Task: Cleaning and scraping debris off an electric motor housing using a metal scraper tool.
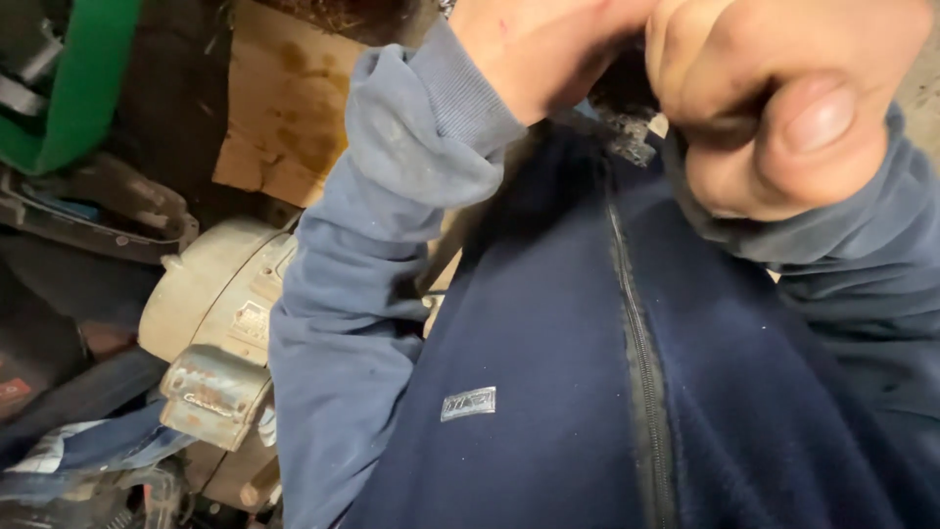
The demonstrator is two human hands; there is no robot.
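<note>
**Both hands drawn up close at the collar of a navy fleece**

The right hand (783,98) fills the upper right of the view, its fingers (705,59) clenched into a tight fist with the thumb pressed flat across the front, nail facing the camera. A small dark scrap shows under the thumb, but what it is cannot be told. The left hand (539,49) sits just beside it at the top edge, cut off by the frame; only the heel of the palm and the wrist show, so whether its fingers are curled or released cannot be told. Between the two hands lies the top of the jacket zip (632,137), dark and frayed, and both hands appear to meet there.

The zip runs down the middle of the navy fleece jacket (548,323), which carries a small grey label on the chest. Lighter blue sleeve cuffs (431,127) wrap each wrist.

Off to the left, past the left sleeve, a worn cream-coloured machine housing (211,284) lies among clutter, with a stained cardboard sheet (284,98) above it and a green strap (83,88) in the upper corner.
</note>
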